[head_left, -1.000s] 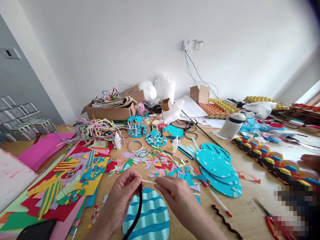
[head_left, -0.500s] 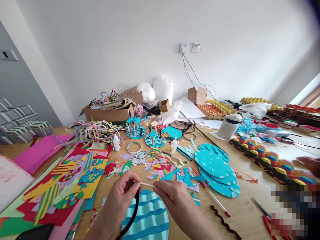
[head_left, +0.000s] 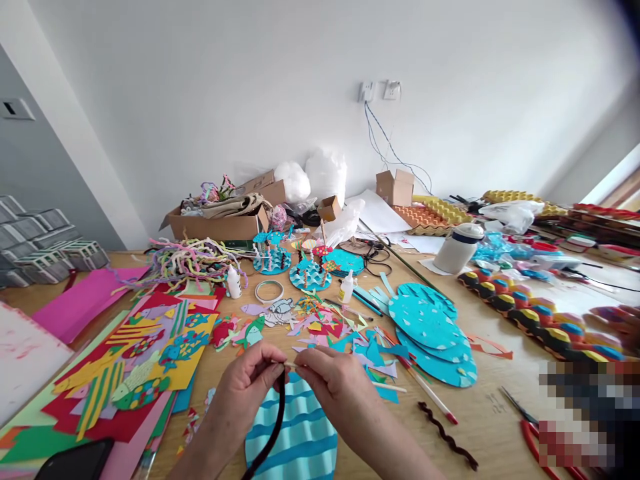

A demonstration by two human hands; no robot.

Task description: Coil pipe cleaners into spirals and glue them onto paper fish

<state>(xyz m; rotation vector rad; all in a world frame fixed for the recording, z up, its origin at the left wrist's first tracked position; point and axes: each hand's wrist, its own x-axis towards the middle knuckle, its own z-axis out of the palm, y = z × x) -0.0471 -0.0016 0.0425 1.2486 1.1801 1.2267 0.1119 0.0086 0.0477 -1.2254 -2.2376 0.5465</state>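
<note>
My left hand point(head_left: 254, 380) is closed in a pinch on the upper end of a dark brown pipe cleaner point(head_left: 279, 417), which hangs down in a curve. The same fingertips hold one end of a thin pale wooden stick point(head_left: 291, 365). My right hand point(head_left: 334, 380) is closed around that stick, its fingertips close to the left ones. A pale length in line with it shows beyond the right hand. Below both hands lies a blue oval base point(head_left: 295, 433) with wavy light-blue strips. A twisted brown pipe cleaner point(head_left: 447, 435) lies to the right.
Paper fish on coloured sheets point(head_left: 135, 360) cover the left side. Blue ovals point(head_left: 435, 340) are stacked at right, near scissors point(head_left: 530, 427). Glue bottles point(head_left: 346, 287), tape point(head_left: 269, 291) and finished fish models point(head_left: 310, 277) stand behind. Another person's hand point(head_left: 620, 320) is at far right, by painted egg cartons point(head_left: 545, 320).
My right hand has slid left along the stick, closer to my left hand, so less of the stick shows between them. A pale length now shows beyond the right hand.
</note>
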